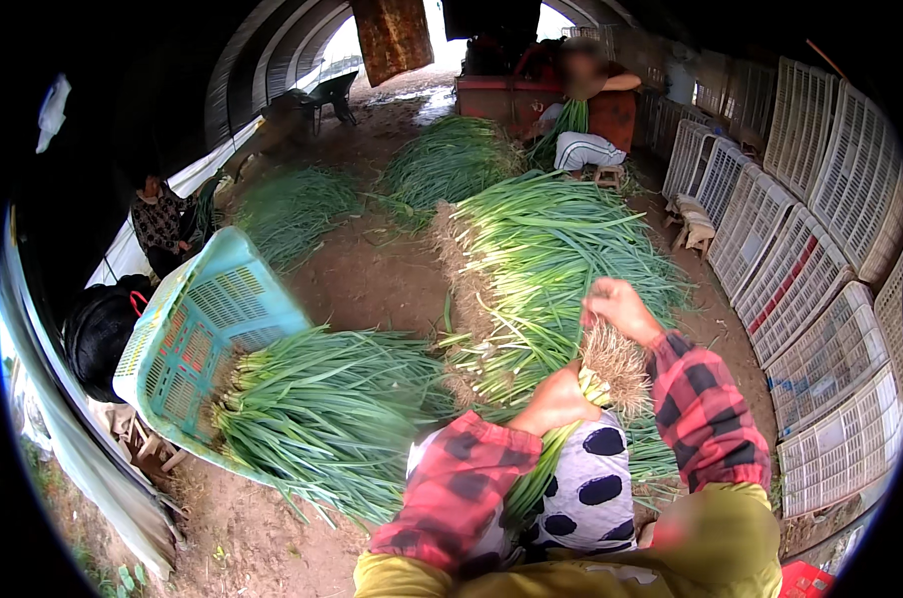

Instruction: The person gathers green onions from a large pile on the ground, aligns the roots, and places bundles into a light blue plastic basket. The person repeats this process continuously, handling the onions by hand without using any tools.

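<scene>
A bunch of green onions (593, 387) lies across my lap, its pale stems and brown, hairy roots pointing up and away from me. My left hand (556, 401) is closed around the stems just below the roots. Just beyond the roots is my right hand (621, 307), its fingers curled and pinched together; what they hold, if anything, is hidden. In front of both hands spreads a large heap of green onions (561, 239), roots toward the left. At my left, more green onions (317, 409) lie in a tipped turquoise plastic crate (257, 289) and spill out of it.
Two further onion piles (447, 164) (297, 204) lie on the dirt floor (357, 294). One person (583, 100) sits at the far right with onions, another (162, 219) at the far left. White plastic crates (785, 269) line the right side. A black bag (103, 339) stands behind the turquoise crate.
</scene>
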A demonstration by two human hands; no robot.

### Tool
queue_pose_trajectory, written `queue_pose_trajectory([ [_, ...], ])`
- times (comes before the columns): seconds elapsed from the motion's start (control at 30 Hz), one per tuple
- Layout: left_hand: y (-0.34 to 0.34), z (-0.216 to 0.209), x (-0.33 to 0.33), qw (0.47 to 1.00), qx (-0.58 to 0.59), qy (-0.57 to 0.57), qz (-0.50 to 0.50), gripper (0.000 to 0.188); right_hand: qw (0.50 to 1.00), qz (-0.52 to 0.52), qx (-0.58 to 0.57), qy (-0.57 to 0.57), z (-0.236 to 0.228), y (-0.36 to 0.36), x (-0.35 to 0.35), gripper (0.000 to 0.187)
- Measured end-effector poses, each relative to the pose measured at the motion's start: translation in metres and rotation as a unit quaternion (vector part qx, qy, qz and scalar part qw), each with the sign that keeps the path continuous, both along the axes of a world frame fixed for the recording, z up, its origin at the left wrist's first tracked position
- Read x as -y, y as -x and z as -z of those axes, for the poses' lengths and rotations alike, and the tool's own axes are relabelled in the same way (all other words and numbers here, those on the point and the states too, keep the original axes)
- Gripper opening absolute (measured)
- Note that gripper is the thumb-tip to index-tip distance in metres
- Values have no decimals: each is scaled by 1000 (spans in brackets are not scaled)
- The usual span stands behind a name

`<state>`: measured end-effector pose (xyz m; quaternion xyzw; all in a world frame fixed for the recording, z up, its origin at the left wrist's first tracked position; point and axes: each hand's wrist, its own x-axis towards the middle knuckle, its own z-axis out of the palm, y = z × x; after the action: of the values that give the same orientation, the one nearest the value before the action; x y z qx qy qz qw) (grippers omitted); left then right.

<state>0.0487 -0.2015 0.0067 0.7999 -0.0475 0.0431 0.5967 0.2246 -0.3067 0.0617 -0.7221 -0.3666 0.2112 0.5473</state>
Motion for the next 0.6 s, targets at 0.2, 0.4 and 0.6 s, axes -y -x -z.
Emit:
queue_pose_trajectory([
  [0.2,-9,23,-21,980,-2,194,35,55,920,-163,352,63,-91,155,-30,24],
  [0.4,-18,16,-23,984,-7,144,102,48,863,-98,399,293,-48,131,86,24],
  [0.6,-14,11,-20,988,-84,124,36,54,766,-51,547,333,-78,151,66,100],
])
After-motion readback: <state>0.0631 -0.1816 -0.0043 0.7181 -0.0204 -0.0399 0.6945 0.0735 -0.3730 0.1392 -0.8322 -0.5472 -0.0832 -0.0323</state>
